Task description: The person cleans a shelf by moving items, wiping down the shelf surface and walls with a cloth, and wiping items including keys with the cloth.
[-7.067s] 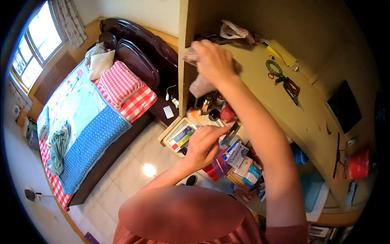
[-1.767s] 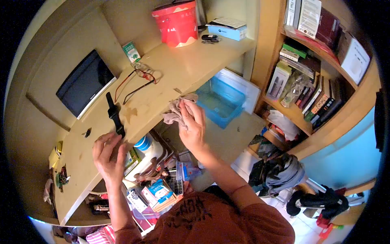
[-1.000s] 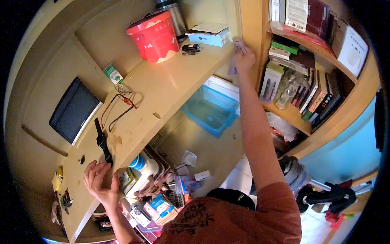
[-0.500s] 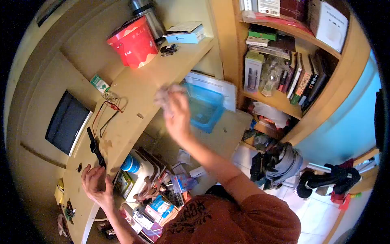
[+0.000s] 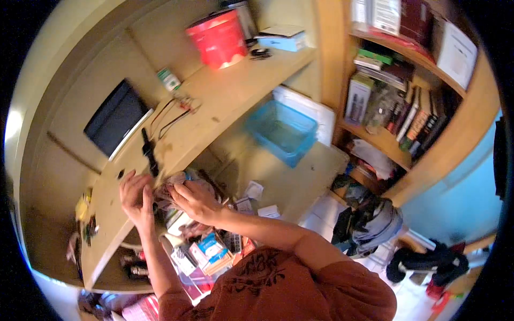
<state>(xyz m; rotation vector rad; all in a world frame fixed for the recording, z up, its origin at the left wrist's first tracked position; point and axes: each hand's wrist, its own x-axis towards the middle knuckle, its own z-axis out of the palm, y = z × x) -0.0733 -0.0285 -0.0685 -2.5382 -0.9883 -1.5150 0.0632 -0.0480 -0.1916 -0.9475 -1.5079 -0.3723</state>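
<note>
My right hand (image 5: 197, 202) is closed on a crumpled greyish cloth (image 5: 167, 188) at the front edge of the wooden desk (image 5: 206, 115). Part of the cloth is hidden under the fingers. Just left of it, my left hand (image 5: 137, 199) is held over the desk edge with the thumb apart from the fingers, and nothing shows in it. A black smartwatch (image 5: 149, 153) lies with its strap stretched out on the desktop, just beyond both hands. Past the watch are glasses (image 5: 174, 117) with thin frames.
A dark screen (image 5: 118, 119) leans on the desk's back wall. Farther along are a red bucket (image 5: 218, 40) and a light blue box (image 5: 282, 38). A blue plastic basin (image 5: 284, 131) sits below the desk level. Boxes and papers (image 5: 211, 251) crowd under my arms. A bookshelf (image 5: 383, 136) stands right.
My right hand has swung from beside the basin to the desk edge near my left hand, bringing the cloth along. The camera view has shifted. My left hand stays near the watch.
</note>
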